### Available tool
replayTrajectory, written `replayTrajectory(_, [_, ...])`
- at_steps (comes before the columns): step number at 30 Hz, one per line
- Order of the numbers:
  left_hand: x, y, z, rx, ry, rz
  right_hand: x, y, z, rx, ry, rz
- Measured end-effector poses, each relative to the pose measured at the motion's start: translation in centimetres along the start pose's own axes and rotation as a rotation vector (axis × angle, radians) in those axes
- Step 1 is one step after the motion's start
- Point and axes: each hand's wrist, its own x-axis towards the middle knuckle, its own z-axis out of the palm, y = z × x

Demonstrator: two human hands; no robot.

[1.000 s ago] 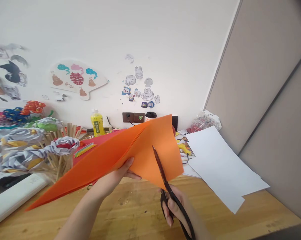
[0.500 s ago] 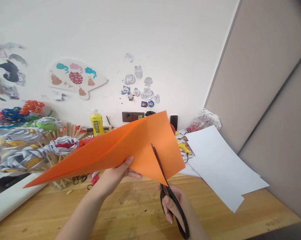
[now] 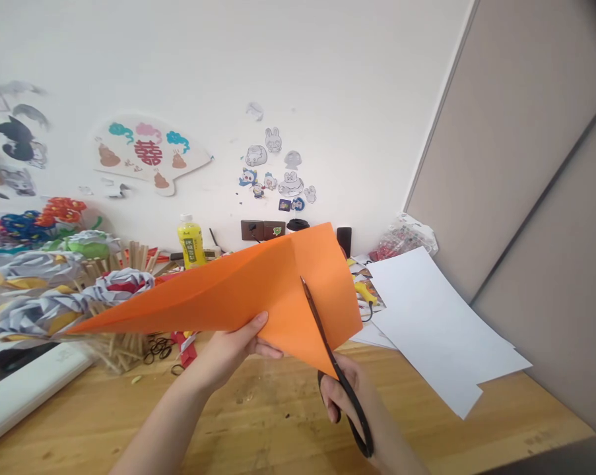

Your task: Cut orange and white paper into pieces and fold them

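A large sheet of orange paper (image 3: 258, 284) is held in the air above the wooden table, its long end drooping to the left. My left hand (image 3: 245, 340) pinches its lower edge, thumb on top and fingers underneath. In my right hand (image 3: 344, 389) is a pair of black-handled scissors (image 3: 322, 330). One blade lies over the paper, pointing up and away, and the other is hidden beneath it. A cut runs in from the lower edge, with a flap of paper to the right of the blade.
White paper sheets (image 3: 426, 323) lie at the right, with a yellow-handled tool (image 3: 364, 291) beside them. Paper flowers (image 3: 55, 284) on wooden sticks crowd the left, by a white machine (image 3: 40, 389). A yellow bottle (image 3: 191, 243) stands near the wall (image 3: 357, 99).
The scissors have closed further, their handles coming together. The paper's left tip has risen and shifted slightly right, while my left hand keeps its hold.
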Motion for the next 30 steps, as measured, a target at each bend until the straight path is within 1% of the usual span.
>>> replayTrajectory(6, [0.2, -0.1, 0.2, -0.027, -0.015, -0.006, 0.2, 0.9, 0.3, 0.034, 0.032, -0.013])
replayTrajectory(10, [0.2, 0.0, 0.2, -0.030, -0.001, -0.007, 0.1, 1.3, 0.4, 0.067, 0.064, 0.023])
replayTrajectory(14, [0.1, -0.1, 0.4, -0.057, -0.007, -0.002, 0.4, 1.0, 0.3, 0.066, 0.083, 0.048])
replayTrajectory(19, [0.1, -0.6, 1.0, -0.090, -0.089, -0.101, 1.1, 0.1, 0.1, 0.042, 0.072, 0.071])
replayTrajectory(21, [0.1, -0.7, 1.2, -0.121, -0.104, -0.109, 1.2, -0.1, 0.0, 0.047, 0.088, 0.069])
replayTrajectory(24, [0.1, -0.7, 1.3, -0.147, -0.109, -0.111, 1.3, -0.1, 0.2, 0.078, 0.127, 0.071])
replayTrajectory(30, [0.2, -0.8, 1.4, -0.193, -0.101, -0.121, 0.9, 0.4, 0.5, 0.176, 0.157, 0.093])
